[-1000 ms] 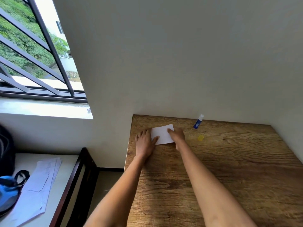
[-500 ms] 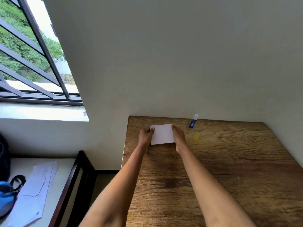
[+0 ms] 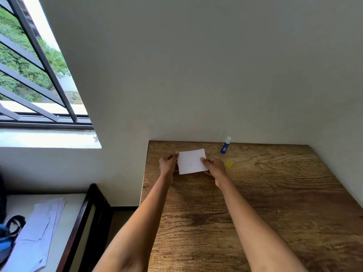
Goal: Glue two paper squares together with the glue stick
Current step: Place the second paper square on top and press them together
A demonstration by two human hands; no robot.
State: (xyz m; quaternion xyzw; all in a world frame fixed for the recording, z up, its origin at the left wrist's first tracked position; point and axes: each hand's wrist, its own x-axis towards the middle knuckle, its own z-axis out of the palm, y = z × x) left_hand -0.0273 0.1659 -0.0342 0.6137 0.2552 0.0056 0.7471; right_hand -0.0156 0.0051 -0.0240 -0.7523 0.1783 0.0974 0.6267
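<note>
A white paper square point(image 3: 191, 161) is held up just above the far left part of the wooden table point(image 3: 255, 213). My left hand point(image 3: 168, 163) pinches its left edge and my right hand point(image 3: 214, 166) pinches its right edge. I cannot tell whether one sheet or two lie together. A blue glue stick point(image 3: 225, 145) with a white end lies by the wall to the right of the paper. Its yellow cap point(image 3: 228, 163) rests on the table beside my right hand.
The table stands in a corner, with walls at the back and right. To the left, lower down, a white surface point(image 3: 64, 232) holds loose papers point(image 3: 39, 232) and a blue and black bag point(image 3: 7, 236). A barred window point(image 3: 35, 75) is at upper left.
The paper lay flat under both hands a second ago. Both hands have since gripped its side edges and lifted it off the table.
</note>
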